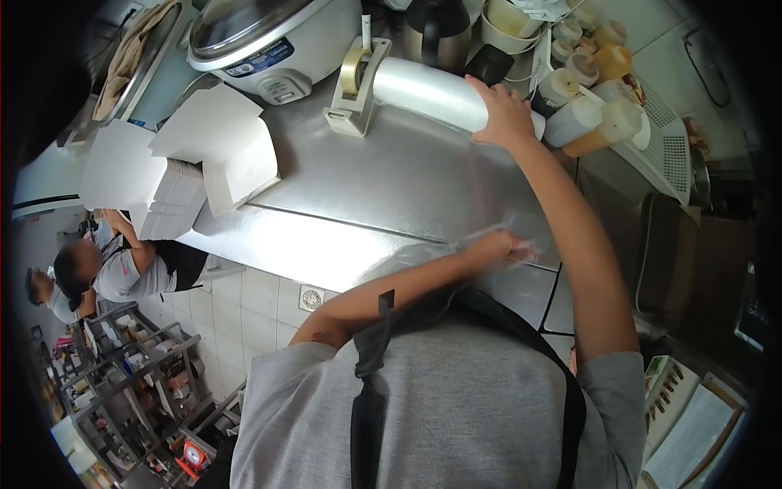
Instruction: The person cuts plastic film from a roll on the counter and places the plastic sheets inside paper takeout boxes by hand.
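Observation:
A thick roll of clear plastic (pixel 432 94) lies on the steel counter (pixel 366 175); whether it is film or bags I cannot tell. My right hand (pixel 507 114) grips its right end, with the fingers curved over the top. Lower down, close to my body, my left hand (pixel 495 247) is closed on a thin, crumpled piece of clear plastic (pixel 481 236). That hand is slightly blurred, and part of the sheet spreads left over my forearm. Touching or nearly touching the roll's left end is a tape dispenser (pixel 356 90).
White takeaway boxes (pixel 236 147) stand at the counter's left, beside a rice cooker (pixel 269 49). Behind the roll is a steel jug (pixel 437 37). Several squeeze bottles (pixel 574 122) crowd the right back. Two people (pixel 134 265) are at far left, above a metal rack (pixel 122 383).

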